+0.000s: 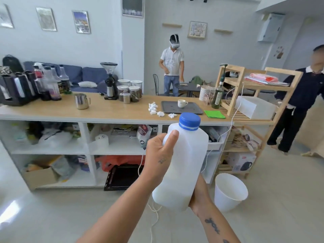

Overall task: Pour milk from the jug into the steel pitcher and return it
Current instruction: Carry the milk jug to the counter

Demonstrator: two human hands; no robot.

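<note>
While held in the air on the near side of the long wooden tabletop (114,109), the white translucent plastic milk jug (184,155) sits low in the centre of the view. It is tilted, base toward 7 o'clock. Blue ribbed screw cap (189,121): on, pointing to about 1 o'clock.

Left grip (161,155): closed round the jug's upper part from the 9 o'clock side, thumb lying up across the shoulder just below the cap.

Right grip (198,195): cups the jug's bottom corner from 5 o'clock. Its fingers are hidden behind the plastic, so I cannot tell how far they wrap.

Polished steel pitcher with handle (82,101): upright on the tabletop at 10 o'clock from the jug, well apart from it, untouched.

Also on the tabletop, at 12 o'clock from the jug: dark grey rectangular tray (168,107) carrying a small white cup (182,103). Crumpled white tissues (154,108) lie just beside the tray's 9 o'clock edge. A green folded cloth (214,114) lies at its 3 o'clock corner.
</note>
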